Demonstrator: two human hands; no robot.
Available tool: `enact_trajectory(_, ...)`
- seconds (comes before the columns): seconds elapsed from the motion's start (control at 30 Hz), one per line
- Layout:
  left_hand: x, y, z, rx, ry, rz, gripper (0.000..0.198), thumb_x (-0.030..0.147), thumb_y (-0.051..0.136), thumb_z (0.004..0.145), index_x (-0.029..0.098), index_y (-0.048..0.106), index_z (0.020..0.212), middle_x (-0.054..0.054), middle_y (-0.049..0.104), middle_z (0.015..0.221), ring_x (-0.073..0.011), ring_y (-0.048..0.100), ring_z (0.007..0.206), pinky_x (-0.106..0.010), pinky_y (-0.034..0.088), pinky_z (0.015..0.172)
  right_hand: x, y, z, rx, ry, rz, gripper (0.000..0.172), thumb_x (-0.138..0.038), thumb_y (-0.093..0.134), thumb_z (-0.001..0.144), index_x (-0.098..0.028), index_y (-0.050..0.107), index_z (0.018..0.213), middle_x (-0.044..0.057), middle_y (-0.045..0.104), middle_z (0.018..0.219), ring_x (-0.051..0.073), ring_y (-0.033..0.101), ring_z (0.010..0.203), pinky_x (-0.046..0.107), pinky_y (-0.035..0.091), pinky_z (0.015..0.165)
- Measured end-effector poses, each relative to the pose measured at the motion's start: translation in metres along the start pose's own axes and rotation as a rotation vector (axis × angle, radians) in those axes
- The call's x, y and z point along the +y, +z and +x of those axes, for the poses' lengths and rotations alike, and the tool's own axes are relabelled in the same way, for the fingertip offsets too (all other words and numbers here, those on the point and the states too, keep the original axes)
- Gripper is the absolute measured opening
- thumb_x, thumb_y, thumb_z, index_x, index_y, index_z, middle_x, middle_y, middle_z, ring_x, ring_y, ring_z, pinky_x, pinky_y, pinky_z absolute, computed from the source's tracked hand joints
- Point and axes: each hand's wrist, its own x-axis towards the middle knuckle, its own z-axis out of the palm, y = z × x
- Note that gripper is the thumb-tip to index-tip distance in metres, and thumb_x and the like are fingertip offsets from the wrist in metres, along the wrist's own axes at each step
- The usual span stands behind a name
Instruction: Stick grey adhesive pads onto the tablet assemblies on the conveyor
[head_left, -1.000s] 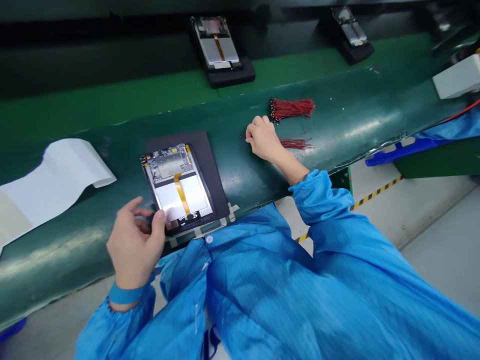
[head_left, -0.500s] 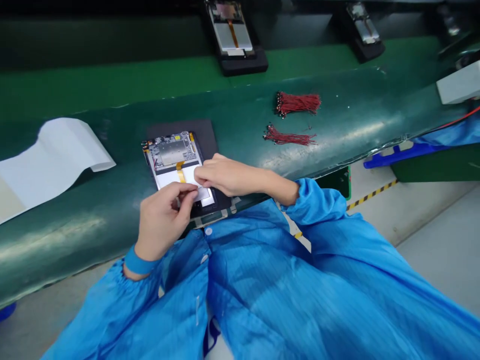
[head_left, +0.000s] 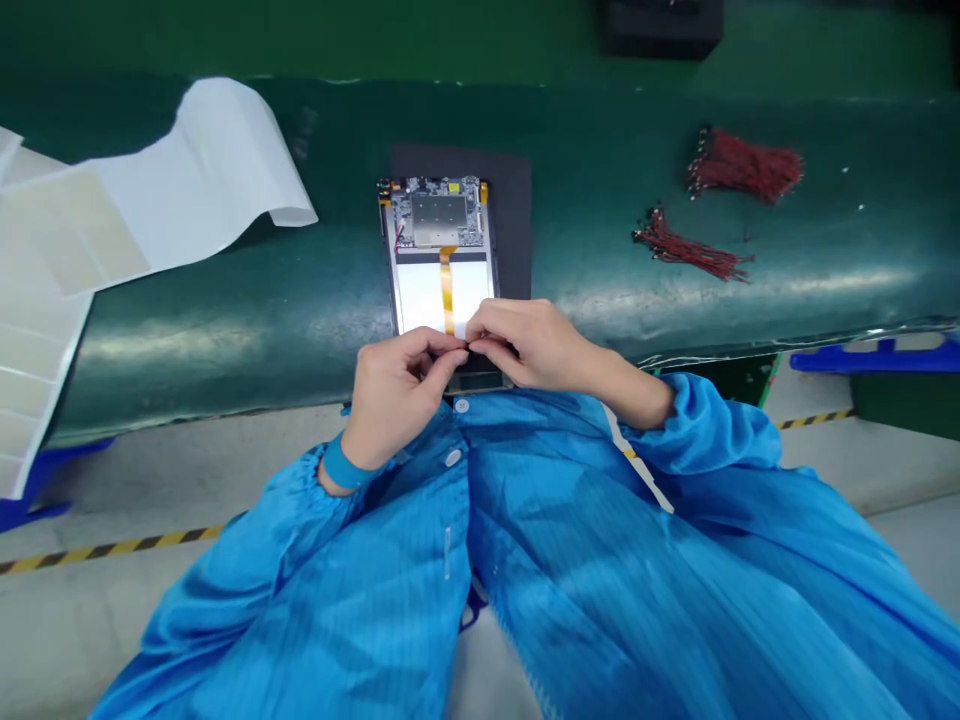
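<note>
An opened tablet point(head_left: 441, 255) lies on a black mat point(head_left: 511, 215) on the green bench, circuit board at the far end, a silver battery with an orange flex strip nearer me. My left hand point(head_left: 397, 385) and my right hand point(head_left: 525, 345) meet over the tablet's near end. Both are pinched, fingertips touching each other, around something too small to make out. Blue sleeves cover both arms, and a blue band circles my left wrist.
Two bundles of red wires point(head_left: 744, 165) point(head_left: 690, 250) lie to the right on the bench. A long strip of white backing paper point(head_left: 135, 210) curls at the left. A black fixture point(head_left: 660, 25) sits at the far edge. Yellow-black floor tape point(head_left: 112, 548) runs below.
My right hand left the red wire bundles and came to the tablet. My left hand moved from the tablet's corner to meet it, fingertips pinched together. The view shifted so the tablet sits centred.
</note>
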Motion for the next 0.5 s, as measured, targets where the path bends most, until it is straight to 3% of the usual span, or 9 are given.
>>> enact_trajectory(0.2,-0.007,-0.006,-0.014,0.093,0.154,0.211,0.022,0.032,0.067,0.096,0.023,0.077,0.114,-0.001,0.076,0.091,-0.0122,0.06,0.065,-0.028,0.05,0.066,0.002,-0.001,-0.007,-0.157,0.069,-0.088,0.02,-0.027,0.041,0.107,-0.02,0.059,0.1,0.005,0.068,0.092,0.017,0.056,0.079,0.03,0.03,0.07)
enact_trajectory(0.33,-0.016,-0.012,-0.023,0.153,0.293,0.28,0.017,0.026,0.063,0.098,0.02,0.076,0.107,-0.005,0.077,0.099,-0.0169,0.064,0.078,-0.033,0.053,0.075,0.004,0.0,-0.008,-0.204,0.053,-0.122,0.021,-0.026,0.04,0.108,-0.02,0.06,0.103,0.006,0.07,0.095,0.018,0.057,0.081,0.03,0.03,0.071)
enact_trajectory(0.5,-0.025,-0.012,-0.029,0.199,0.313,0.343,0.016,0.027,0.063,0.097,0.022,0.076,0.104,-0.005,0.078,0.101,-0.0231,0.069,0.091,-0.041,0.055,0.084,0.002,0.0,-0.007,-0.26,0.05,-0.189,0.025,-0.027,0.039,0.109,-0.018,0.062,0.103,0.008,0.072,0.099,0.019,0.058,0.084,0.031,0.028,0.071)
